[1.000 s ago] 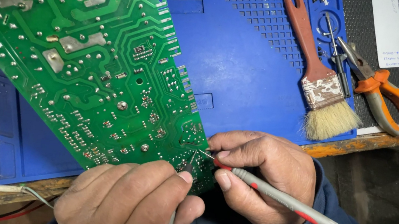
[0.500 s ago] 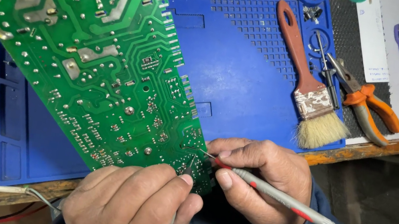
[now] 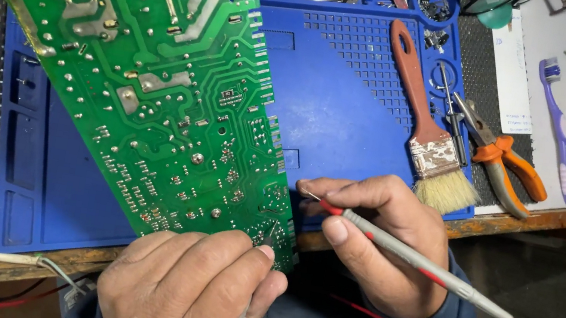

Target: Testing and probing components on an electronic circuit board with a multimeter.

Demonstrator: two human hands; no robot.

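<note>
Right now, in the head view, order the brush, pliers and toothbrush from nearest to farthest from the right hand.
1. Brush: just above the right hand, bristles almost at the knuckles.
2. Pliers: up and to the right, beside the brush.
3. Toothbrush: farthest right, on the white surface.

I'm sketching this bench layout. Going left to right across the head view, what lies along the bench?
Green circuit board → brown-handled paintbrush → orange-handled pliers → purple toothbrush.
</note>
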